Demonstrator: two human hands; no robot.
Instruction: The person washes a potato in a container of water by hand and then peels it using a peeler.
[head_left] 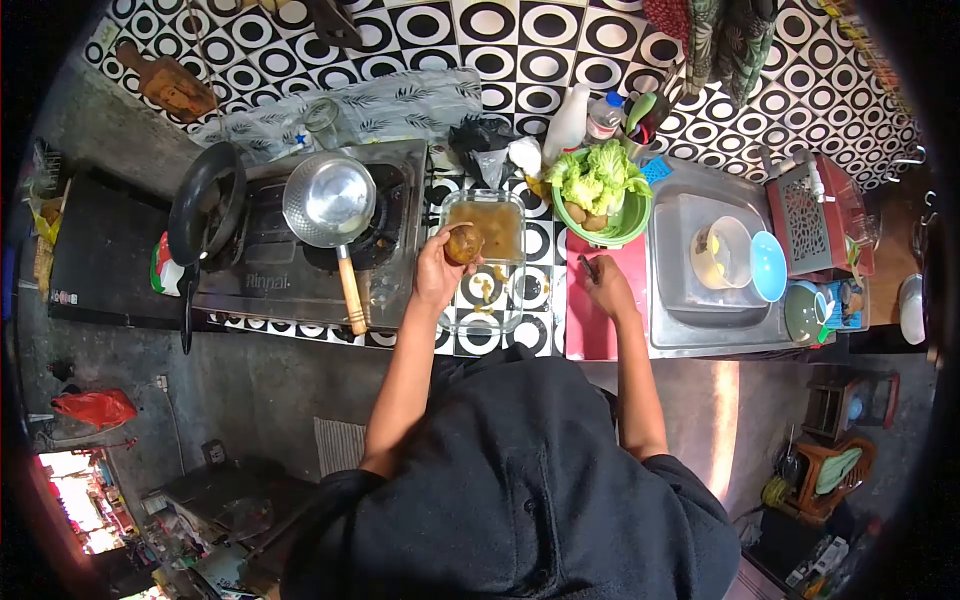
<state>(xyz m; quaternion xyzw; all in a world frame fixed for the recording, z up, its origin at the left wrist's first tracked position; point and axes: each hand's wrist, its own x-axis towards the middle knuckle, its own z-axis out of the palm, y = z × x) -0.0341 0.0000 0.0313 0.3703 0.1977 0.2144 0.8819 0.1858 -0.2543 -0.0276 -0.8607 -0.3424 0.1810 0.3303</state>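
Observation:
My left hand (436, 272) is closed around a round brown potato (464, 244), held over the near edge of a clear container of cloudy brown water (497, 222). Just below it, a second clear container (521, 312) has yellowish-brown peelings (486, 290) in it. Over the red cutting board (592, 335), my right hand (612, 292) grips a small dark tool (587, 268); its kind is too small to make out. A green basket (615, 240) behind the board holds lettuce (600, 180) and several brown potatoes (592, 221).
On the left, a saucepan (330, 200) sits on the gas stove (270, 260), its wooden handle pointing at me, beside a black frying pan (207, 200). To the right, a metal sink (680, 335) holds a clear tub (722, 252) and a blue bowl (768, 266). Bottles (605, 118) stand behind the basket.

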